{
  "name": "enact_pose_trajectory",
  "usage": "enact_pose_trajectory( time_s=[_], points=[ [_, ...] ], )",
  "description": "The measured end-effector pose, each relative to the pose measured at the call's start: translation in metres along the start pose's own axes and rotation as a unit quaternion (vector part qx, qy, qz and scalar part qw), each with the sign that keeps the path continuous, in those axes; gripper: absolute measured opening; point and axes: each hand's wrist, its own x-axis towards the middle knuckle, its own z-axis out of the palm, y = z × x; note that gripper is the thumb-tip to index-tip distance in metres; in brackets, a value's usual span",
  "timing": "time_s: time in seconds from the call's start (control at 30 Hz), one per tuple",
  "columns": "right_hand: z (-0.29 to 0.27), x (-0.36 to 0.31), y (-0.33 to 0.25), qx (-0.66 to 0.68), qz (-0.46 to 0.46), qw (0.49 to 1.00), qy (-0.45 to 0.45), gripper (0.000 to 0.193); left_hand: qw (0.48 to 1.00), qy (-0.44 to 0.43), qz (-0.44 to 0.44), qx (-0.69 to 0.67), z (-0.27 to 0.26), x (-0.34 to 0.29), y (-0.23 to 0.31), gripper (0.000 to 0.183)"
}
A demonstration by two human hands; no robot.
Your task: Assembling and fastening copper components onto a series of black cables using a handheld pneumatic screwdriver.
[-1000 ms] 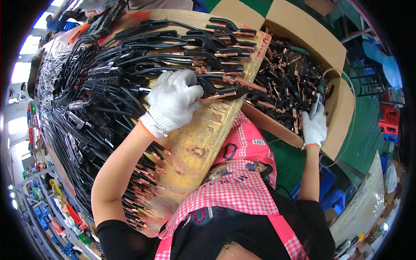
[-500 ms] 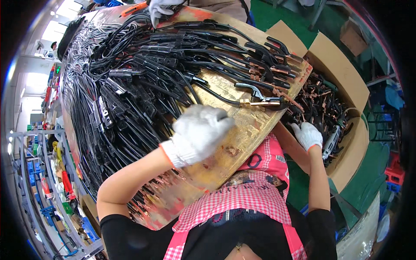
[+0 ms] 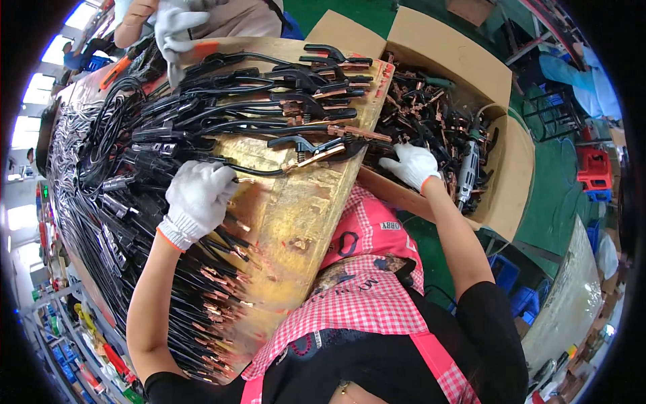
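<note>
My left hand (image 3: pixel 198 196), in a white knit glove, is closed round a black cable (image 3: pixel 232 165) with a bare copper end, low over the bundle at the board's near side. Just beyond it lies an electrode holder (image 3: pixel 315 153) with a black lever and copper jaws, wired to a cable. My right hand (image 3: pixel 412 165), also gloved, reaches over the near wall of a cardboard box (image 3: pixel 451 50). Its thumb stands apart from the fingers beside the heaped electrode holder parts (image 3: pixel 420 114); the fingertips are partly hidden and nothing shows held.
A worn wooden board (image 3: pixel 289 222) carries several cabled electrode holders (image 3: pixel 309 104) and loose black cables. A grey power tool (image 3: pixel 467 172) stands in the box. Across the board is another person's gloved hand (image 3: pixel 176 30), near an orange-handled tool (image 3: pixel 117 71). Red crates (image 3: pixel 595 168) stand far right.
The whole view has shifted, so the board and box sit further left. My left hand has moved back toward the cable ends and closed on one. My right hand stays at the box.
</note>
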Motion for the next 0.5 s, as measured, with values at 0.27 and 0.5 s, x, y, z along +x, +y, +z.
enact_pose_trajectory(
  time_s=[0.27,0.5],
  points=[
    [-0.003,-0.017,-0.001,0.052,-0.031,0.993,0.103,0.04,0.994,-0.072,0.011,-0.084,0.005,-0.003,0.035,0.01],
    [0.0,-0.058,0.035,0.517,0.114,0.781,0.331,0.03,0.975,-0.195,-0.055,-0.088,0.009,0.013,0.039,0.019]
  ],
)
